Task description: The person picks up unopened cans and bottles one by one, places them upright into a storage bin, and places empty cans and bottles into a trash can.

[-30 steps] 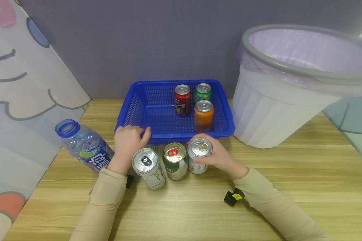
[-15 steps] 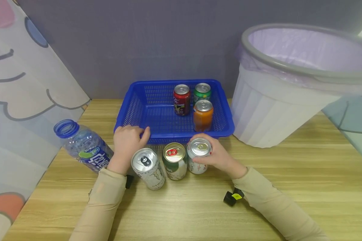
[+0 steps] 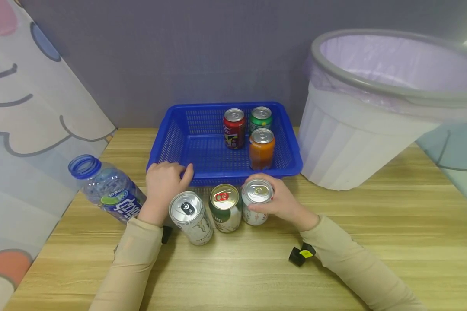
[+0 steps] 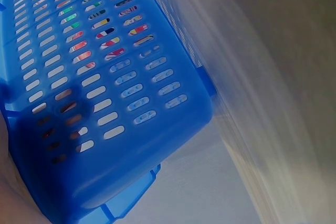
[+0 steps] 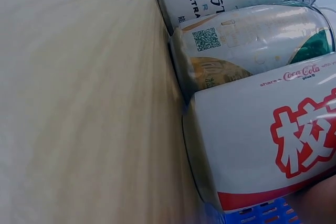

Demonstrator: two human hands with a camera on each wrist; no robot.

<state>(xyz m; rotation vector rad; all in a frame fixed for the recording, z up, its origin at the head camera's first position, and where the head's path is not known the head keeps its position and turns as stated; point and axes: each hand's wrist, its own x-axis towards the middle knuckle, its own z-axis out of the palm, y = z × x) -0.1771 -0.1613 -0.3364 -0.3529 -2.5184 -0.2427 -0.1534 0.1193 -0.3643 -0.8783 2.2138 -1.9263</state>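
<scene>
A smooth, wood-grained table (image 3: 233, 276) is supporting a ribbed white bin (image 3: 342, 142) with a filmy lilac liner (image 3: 373, 60). A blue slotted plastic basket (image 3: 210, 157) is holding red (image 3: 234, 129), orange (image 3: 262, 151) and green (image 3: 261, 119) metal cans. A clear bottle (image 3: 109, 185) is standing leftward. The left hand (image 3: 165, 183) is curling over the basket's near rim; the right hand (image 3: 282, 201) is pinching a white can (image 3: 256, 196) between thumb and fingers. Silver-topped, cylindrical and red-lettered, it is standing before the basket, beside a green-and-white can (image 3: 226, 211) and a pale grey can (image 3: 194, 222). Since half a second ago, hands and cans are keeping their places.
</scene>
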